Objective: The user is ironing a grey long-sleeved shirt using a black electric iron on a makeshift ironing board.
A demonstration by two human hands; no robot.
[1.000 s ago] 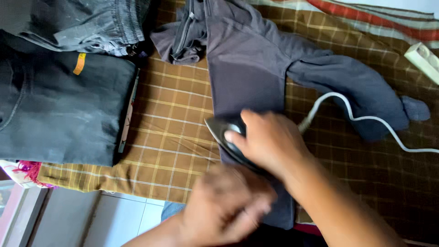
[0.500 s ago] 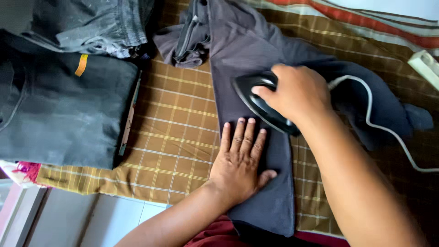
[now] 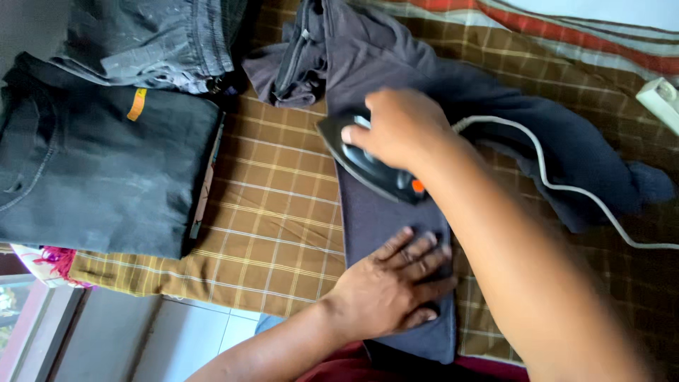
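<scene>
My right hand (image 3: 399, 127) grips the handle of a dark clothes iron (image 3: 368, 166) that rests on the leg of a dark purple pair of trousers (image 3: 385, 219). The trousers lie spread over a brown checked cloth (image 3: 276, 205). My left hand (image 3: 392, 286) lies flat, fingers spread, pressing the lower part of the same trouser leg just below the iron. The iron's white cord (image 3: 566, 187) runs off to the right across the other trouser leg (image 3: 573, 155).
A stack of folded dark garments (image 3: 106, 170) sits at the left, with crumpled grey jeans (image 3: 155, 39) above it. A white socket strip (image 3: 661, 99) lies at the right edge. Pale floor tiles (image 3: 170, 332) show below the cloth's edge.
My right hand has pushed the iron up the trouser leg, away from me. My left hand has come out from under it and settled flat on the fabric lower down.
</scene>
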